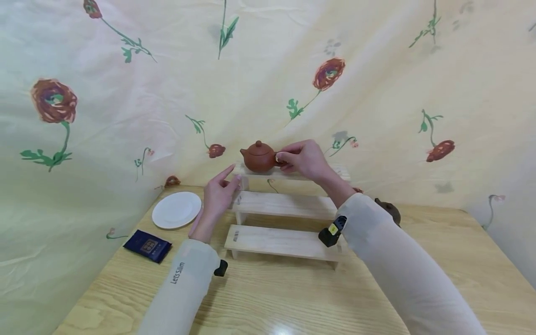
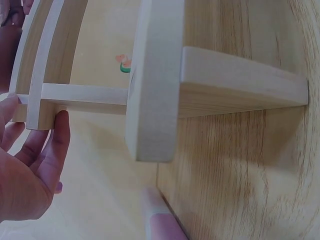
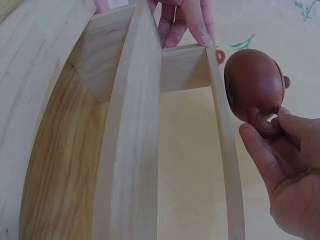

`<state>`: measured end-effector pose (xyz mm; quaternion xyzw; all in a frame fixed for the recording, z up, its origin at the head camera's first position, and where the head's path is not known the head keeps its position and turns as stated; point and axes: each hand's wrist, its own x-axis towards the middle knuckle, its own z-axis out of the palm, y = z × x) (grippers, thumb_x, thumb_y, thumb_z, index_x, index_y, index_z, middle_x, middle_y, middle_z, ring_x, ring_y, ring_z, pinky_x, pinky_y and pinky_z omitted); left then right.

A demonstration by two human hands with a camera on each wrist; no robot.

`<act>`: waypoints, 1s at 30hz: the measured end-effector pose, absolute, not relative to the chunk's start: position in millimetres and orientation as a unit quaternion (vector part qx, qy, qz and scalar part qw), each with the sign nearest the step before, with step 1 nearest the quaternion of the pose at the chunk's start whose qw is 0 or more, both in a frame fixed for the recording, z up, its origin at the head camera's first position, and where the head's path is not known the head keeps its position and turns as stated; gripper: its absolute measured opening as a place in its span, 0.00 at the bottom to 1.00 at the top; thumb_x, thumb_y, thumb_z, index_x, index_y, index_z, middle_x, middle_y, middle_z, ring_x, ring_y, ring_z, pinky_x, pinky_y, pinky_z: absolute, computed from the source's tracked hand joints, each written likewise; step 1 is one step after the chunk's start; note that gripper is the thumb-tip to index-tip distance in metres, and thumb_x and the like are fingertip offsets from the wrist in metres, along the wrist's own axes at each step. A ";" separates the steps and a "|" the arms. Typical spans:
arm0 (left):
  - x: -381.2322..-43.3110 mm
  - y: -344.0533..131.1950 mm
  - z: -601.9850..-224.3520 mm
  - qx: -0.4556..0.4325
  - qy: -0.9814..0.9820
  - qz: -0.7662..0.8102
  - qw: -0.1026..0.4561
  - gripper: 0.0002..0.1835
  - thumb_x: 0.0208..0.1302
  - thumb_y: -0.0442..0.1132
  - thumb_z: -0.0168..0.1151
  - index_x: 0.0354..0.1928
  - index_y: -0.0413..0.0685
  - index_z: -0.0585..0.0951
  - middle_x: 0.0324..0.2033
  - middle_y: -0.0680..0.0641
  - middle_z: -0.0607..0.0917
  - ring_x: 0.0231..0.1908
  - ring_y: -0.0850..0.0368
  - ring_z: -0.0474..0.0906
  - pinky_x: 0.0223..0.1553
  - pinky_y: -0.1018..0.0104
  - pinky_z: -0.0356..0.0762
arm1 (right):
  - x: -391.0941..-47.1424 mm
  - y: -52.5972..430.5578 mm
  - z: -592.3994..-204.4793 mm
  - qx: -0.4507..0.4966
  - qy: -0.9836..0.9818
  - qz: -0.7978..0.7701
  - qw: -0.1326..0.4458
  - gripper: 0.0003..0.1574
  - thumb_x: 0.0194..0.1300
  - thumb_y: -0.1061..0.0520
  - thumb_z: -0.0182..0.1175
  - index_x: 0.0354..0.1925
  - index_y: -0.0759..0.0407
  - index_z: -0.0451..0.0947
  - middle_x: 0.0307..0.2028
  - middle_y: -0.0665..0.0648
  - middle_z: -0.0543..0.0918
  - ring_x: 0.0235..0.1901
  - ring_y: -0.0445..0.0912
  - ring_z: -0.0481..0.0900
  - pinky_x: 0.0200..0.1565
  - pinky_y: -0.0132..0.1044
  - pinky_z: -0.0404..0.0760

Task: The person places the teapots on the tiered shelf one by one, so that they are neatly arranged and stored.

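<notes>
— Left hand [image 1: 218, 195] and right hand [image 1: 304, 160]: report their state.

— Apart, on separate duties. My left hand grips the stepped wooden stand [image 1: 284, 239] by its left end, level with the top board [image 1: 299, 176]. My right hand pinches the handle [image 3: 256, 120] of the red-brown teapot [image 1: 258, 159].

— State the teapot's position.

— Upright at the top board, toward its left end, with the spout [image 1: 244, 152] pointing left. I cannot tell whether the base bears its full weight on the board.

— Identify the step.

— Placement, in my judgement: I seat the teapot on the top board while my left hand steadies the stand, which rests on the desk [image 1: 268, 298].

— Specify the next move.

— It calls for confirming that the base is level and fully supported, then releasing the handle without a tug. Caution: the board looks narrow; a sideways pull could tip the teapot.
</notes>
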<state>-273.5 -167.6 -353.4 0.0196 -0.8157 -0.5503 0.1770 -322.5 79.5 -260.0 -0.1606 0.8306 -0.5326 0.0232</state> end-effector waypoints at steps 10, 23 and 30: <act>-271.6 -166.0 -351.3 0.015 -0.821 -0.541 0.184 0.25 0.75 0.50 0.66 0.71 0.56 0.80 0.32 0.42 0.91 0.23 0.65 0.75 0.23 0.71 0.68 | -329.0 72.9 -260.2 -0.152 0.836 -0.526 0.028 0.14 0.73 0.58 0.68 0.52 0.65 0.89 0.47 0.67 0.91 0.34 0.47 0.91 0.39 0.37 0.90; -271.9 -163.0 -351.5 0.022 -0.822 -0.537 0.188 0.25 0.75 0.50 0.66 0.71 0.58 0.81 0.32 0.41 0.91 0.23 0.64 0.74 0.22 0.71 0.67 | -334.4 70.0 -262.5 -0.143 0.842 -0.518 0.038 0.14 0.74 0.56 0.68 0.52 0.63 0.89 0.48 0.66 0.90 0.35 0.47 0.90 0.40 0.37 0.90; -271.5 -163.0 -351.9 0.029 -0.819 -0.544 0.180 0.25 0.75 0.51 0.66 0.71 0.60 0.80 0.33 0.41 0.90 0.24 0.62 0.75 0.22 0.71 0.67 | -337.4 71.0 -262.9 -0.157 0.838 -0.521 0.048 0.15 0.74 0.57 0.67 0.53 0.63 0.89 0.49 0.66 0.90 0.36 0.48 0.90 0.40 0.38 0.90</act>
